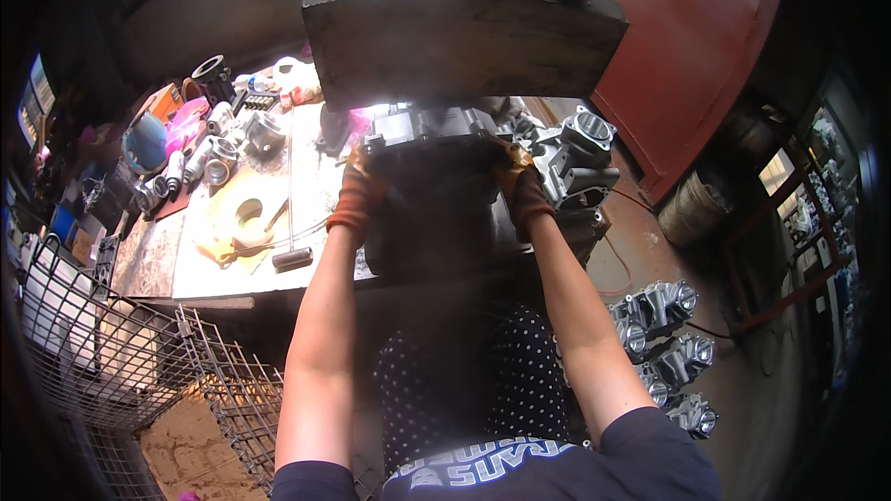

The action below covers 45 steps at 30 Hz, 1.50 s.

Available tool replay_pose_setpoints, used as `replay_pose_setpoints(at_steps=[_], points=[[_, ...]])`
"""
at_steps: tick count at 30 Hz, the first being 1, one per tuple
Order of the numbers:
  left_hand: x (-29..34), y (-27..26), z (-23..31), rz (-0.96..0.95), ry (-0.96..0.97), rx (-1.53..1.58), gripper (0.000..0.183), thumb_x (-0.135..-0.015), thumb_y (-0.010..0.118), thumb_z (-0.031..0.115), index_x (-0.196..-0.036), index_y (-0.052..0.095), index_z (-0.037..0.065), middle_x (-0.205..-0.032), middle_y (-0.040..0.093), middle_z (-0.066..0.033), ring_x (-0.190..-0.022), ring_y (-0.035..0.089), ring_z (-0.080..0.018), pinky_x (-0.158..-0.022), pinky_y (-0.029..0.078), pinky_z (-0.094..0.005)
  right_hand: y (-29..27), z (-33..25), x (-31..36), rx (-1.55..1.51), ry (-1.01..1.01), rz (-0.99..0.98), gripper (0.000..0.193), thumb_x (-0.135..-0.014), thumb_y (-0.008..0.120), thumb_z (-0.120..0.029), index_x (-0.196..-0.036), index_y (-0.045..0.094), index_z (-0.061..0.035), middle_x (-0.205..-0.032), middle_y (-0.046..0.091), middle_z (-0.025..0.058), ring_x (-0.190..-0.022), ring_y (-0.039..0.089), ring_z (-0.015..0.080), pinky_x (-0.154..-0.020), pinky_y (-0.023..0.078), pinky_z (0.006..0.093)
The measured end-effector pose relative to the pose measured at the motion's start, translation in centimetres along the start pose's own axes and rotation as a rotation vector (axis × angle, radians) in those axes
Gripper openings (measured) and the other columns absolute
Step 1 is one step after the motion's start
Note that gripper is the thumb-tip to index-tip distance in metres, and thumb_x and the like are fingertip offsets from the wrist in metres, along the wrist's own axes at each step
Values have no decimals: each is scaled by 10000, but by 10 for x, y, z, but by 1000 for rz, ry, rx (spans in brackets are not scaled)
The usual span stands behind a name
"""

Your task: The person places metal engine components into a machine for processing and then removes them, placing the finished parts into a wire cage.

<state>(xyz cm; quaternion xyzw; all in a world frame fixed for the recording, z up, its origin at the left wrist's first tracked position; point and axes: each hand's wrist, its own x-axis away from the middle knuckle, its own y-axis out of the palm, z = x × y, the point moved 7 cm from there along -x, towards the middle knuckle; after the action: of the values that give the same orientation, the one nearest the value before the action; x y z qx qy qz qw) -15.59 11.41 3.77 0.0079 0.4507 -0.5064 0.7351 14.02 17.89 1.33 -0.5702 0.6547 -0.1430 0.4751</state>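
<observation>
Both my hands wear orange-brown work gloves and reach forward under a large dark box-shaped housing [455, 46]. A silvery metal casting [432, 123] lies crosswise between them. My left hand [358, 190] is closed on its left end, and my right hand [522, 181] grips the right end; the fingertips of both are partly hidden. Below the casting, a dark block-like body [432, 213] is in deep shadow, its details lost. Just beyond my right hand stand more silvery castings with round bores [580, 153].
On the bench [213, 278] to the left lie a hammer [293, 260], a yellowish ring [249, 215], several metal parts [218, 153] and a blue container [147, 141]. A wire basket [102, 353] stands at lower left. More castings [673, 353] sit low right, near a drum [694, 209] and red panel [687, 56].
</observation>
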Motion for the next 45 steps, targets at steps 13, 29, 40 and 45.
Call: replay_pose_setpoints(at_steps=[13, 29, 40, 45], points=[[-2, -4, -24, 56, -116, 225, 226, -824, 666, 88, -1038, 622, 31, -933, 665, -20, -831, 608, -125, -750, 507, -303, -299, -181, 33, -155, -584, 835, 340, -757, 636, 46, -1093, 588, 46, -1078, 634, 166, -1002, 625, 267, -912, 470, 340], [136, -67, 56, 236, -414, 374, 738, -765, 730, 123, -1361, 310, 10, -1245, 473, -185, -1152, 471, -303, -985, 420, -371, -263, -182, 36, -140, -524, 1057, 338, -785, 694, -192, -1058, 611, -11, -871, 651, 132, -815, 649, 261, -691, 528, 340], [157, -25, 58, 298, -419, -250, 680, -758, 657, 145, -1358, 373, -1, -1304, 486, -224, -1210, 480, -346, -1036, 370, -352, 7, -26, 78, 327, 38, 61, 561, -752, 630, -406, -1231, 533, -129, -1120, 604, 129, -1118, 524, 320, -973, 373, 420], [155, -19, 60, 304, -450, -243, 657, -761, 632, 150, -1349, 389, -10, -1303, 487, -232, -1203, 480, -362, -1033, 383, -348, 11, -20, 79, 248, 33, 108, 439, -777, 608, -357, -1154, 570, -135, -1047, 620, 120, -1038, 557, 311, -920, 397, 422]])
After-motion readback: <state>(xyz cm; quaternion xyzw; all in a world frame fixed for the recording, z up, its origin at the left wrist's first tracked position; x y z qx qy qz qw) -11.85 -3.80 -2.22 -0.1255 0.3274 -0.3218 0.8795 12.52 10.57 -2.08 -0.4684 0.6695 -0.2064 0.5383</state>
